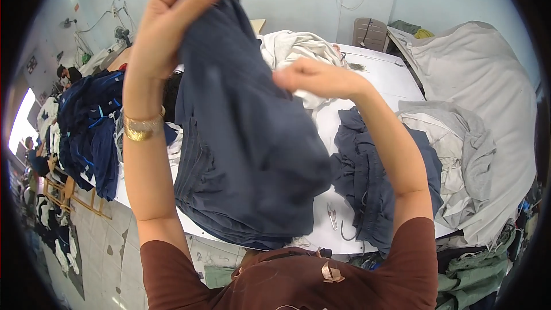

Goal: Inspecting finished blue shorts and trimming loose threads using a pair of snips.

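Note:
A dark blue-grey garment [247,120], blurred by motion, hangs in front of me over the table; its exact kind is unclear. My left hand [178,14] is raised high with its fingers closed on the garment's upper end. Lower and to the right, my right hand [315,77] is closed on the garment's side edge. Beneath it lies a pile of similar dark garments [198,189], partly hidden. To the right is another dark garment [367,166] with a gathered waistband and a cord. Between the two piles sits a pair of small metal thread snips [332,216].
The white table [379,69] carries a cream cloth heap [298,49] at the back and grey and white garments [459,143] at the right. A large grey sheet [488,80] covers something beyond. Navy clothes [89,126] are heaped at left. A chair back [370,33] stands behind.

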A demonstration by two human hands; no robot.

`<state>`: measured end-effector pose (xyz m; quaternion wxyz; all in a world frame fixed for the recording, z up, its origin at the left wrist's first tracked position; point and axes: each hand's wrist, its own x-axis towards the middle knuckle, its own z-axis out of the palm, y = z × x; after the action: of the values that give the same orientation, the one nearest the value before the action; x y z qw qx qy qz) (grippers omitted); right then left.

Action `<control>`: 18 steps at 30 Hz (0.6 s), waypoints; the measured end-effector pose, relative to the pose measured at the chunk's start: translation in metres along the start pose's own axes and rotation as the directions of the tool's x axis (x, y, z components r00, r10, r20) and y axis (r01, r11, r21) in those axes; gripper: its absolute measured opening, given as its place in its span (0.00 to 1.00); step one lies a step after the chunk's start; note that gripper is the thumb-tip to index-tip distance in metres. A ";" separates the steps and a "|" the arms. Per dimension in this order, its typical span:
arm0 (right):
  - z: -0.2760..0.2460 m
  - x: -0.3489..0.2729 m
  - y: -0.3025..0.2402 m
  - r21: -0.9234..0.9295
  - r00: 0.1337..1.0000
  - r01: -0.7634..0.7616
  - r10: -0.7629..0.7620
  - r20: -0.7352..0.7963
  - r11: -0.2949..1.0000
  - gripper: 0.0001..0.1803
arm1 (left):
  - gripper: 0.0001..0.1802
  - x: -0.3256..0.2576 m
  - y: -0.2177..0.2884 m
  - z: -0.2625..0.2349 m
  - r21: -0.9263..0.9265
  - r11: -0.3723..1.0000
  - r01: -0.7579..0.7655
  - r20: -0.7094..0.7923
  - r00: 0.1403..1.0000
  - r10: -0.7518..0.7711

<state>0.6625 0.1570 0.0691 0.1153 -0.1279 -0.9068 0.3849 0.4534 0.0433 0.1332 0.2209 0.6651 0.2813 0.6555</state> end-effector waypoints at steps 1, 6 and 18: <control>-0.002 0.004 0.017 -0.056 0.993 0.007 -0.001 0.120 0.998 0.22 | 0.07 0.002 0.007 -0.017 -0.119 0.991 0.068 -0.045 0.996 -0.074; -0.035 -0.005 0.049 0.027 0.995 0.046 -0.043 -0.089 0.999 0.17 | 0.12 0.003 -0.009 -0.082 0.047 0.992 0.118 -0.193 0.975 -0.107; -0.050 -0.002 0.024 0.197 0.971 0.166 -0.125 -0.206 0.966 0.15 | 0.17 -0.017 -0.035 -0.103 0.077 0.943 0.325 -0.301 0.909 -0.289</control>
<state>0.6828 0.2060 0.0859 0.2434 -0.0843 -0.8519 0.4559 0.3485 0.0504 0.1018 0.2362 0.5237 0.4519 0.6825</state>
